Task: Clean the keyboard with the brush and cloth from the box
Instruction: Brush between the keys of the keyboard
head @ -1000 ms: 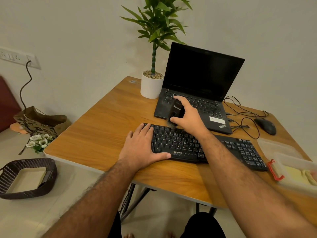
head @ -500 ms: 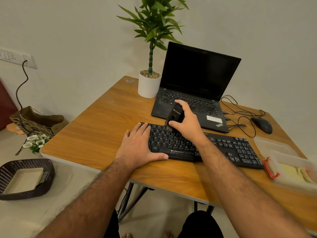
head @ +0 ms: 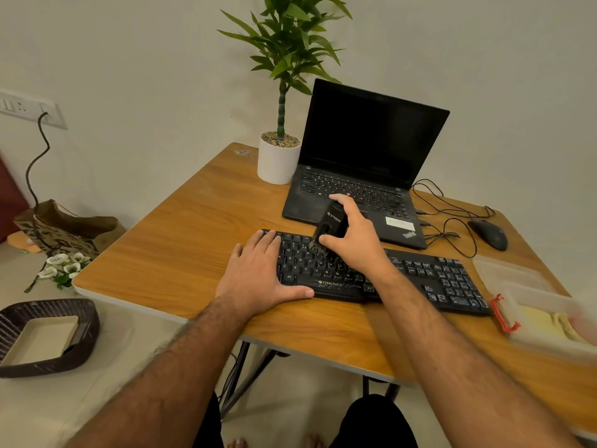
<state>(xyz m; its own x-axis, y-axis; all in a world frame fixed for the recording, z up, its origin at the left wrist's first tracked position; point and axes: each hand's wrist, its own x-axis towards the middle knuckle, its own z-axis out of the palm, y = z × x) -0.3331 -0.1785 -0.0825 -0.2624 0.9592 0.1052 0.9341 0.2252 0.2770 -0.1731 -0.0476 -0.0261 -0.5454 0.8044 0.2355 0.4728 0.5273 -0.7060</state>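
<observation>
Step in hand: brushing. Keyboard [head: 371, 273] lies at table [head: 181, 253] centre. Brush [head: 328, 226], black, bristles down on the upper-left key rows. Right hand [head: 353, 236] curls round its body, gripping. Left hand [head: 258, 278], at 9 o'clock of the brush, fingers straight, presses the keyboard's left end flat. Next, likely: sweep rightward, row by row.

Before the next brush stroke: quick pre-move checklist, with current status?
1. Right hand grips the black brush: ok.
2. Bristles touch the black Zebronics keyboard: ok.
3. Left hand lies flat on the keyboard's left end, steadying it: ok.
4. Brush clear of the open black laptop: cannot tell.
5. Yellow cloth is in the clear plastic box for the wiping step: ok.
6. Debris left between keys: cannot tell.
</observation>
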